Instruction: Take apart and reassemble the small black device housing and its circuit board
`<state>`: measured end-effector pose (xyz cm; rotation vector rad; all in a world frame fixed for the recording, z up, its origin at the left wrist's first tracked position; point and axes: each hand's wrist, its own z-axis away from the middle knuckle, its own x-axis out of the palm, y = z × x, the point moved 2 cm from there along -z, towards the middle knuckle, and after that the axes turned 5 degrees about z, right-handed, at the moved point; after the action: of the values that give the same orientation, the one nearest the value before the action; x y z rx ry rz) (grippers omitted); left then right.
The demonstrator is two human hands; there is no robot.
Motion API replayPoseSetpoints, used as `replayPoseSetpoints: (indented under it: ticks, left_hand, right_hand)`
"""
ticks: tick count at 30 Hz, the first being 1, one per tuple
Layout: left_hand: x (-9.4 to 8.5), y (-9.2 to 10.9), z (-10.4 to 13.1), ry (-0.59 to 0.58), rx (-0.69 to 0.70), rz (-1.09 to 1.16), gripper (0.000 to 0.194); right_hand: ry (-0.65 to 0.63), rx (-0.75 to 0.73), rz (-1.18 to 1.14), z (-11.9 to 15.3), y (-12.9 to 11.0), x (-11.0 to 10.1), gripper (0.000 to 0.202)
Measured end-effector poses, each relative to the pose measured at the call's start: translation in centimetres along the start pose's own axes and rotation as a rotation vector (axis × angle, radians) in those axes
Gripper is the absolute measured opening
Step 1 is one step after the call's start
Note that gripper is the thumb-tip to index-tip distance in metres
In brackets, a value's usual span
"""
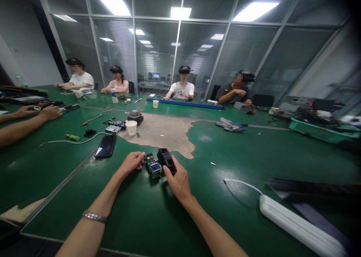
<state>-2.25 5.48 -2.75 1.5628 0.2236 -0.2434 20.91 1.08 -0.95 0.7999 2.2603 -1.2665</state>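
Observation:
My right hand (pixel 178 178) grips a black plastic casing (pixel 166 159) with slots in its top, thumb on the near side and fingers round the right. Just left of the casing is a green circuit board (pixel 153 167) with a small bluish screen, tilted towards me. My left hand (pixel 133 162) is at the board's left edge, its fingers curled together and their tips close to the board's upper corner. Whether those fingertips touch the board or pinch a small part, I cannot tell. The board's underside is hidden.
A black phone (pixel 106 146) and a paper cup (pixel 131 128) lie beyond my left hand, with loose electronics. At right sit a white power strip (pixel 299 225), grey gloves (pixel 229 124) and a green basket (pixel 321 132). A co-worker's hands (pixel 50 112) work at far left; several people sit opposite.

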Motion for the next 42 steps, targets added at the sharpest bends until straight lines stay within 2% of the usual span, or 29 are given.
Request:
replayPoseSetpoints:
  ticks: [6,12,15,18,23,26,31,37,42]
  left_hand:
    - [-0.1,0.1,0.1,0.019,-0.010,0.086,0.054]
    - [-0.3,-0.4,-0.3,0.031,-0.016,0.107,0.059]
    - [-0.3,-0.7,-0.4,0.042,-0.004,0.091,0.059]
    - [-0.4,-0.8,-0.5,0.047,0.005,0.073,0.058]
    - [-0.4,-0.2,-0.2,0.040,0.005,0.043,0.056]
    - [-0.2,0.2,-0.1,0.010,0.007,0.042,0.058]
    - [-0.2,0.2,-0.1,-0.011,-0.017,0.055,0.060]
    - [-0.5,-0.1,-0.4,0.003,-0.039,0.087,0.060]
    - [-0.5,-0.2,-0.3,0.042,-0.008,0.086,0.059]
  right_hand:
    - [0.009,-0.083,-0.078,-1.1,-3.7,-0.2,0.053]
    - [-0.081,-0.084,0.093,-1.1,-5.3,0.9,0.047]
    - [-0.114,-0.081,0.188,-0.6,-5.7,1.5,0.052]
    - [-0.120,-0.101,0.264,-0.1,-5.9,1.8,0.054]
    - [-0.197,-0.106,0.341,0.6,-5.7,1.5,0.039]
    - [-0.211,-0.103,0.343,0.9,-5.3,1.4,0.040]
    - [-0.168,-0.164,0.274,1.0,-5.0,1.8,0.056]
    - [-0.150,-0.146,0.267,1.2,-4.6,2.3,0.051]
    - [-0.098,-0.201,0.293,1.8,-4.4,2.8,0.053]
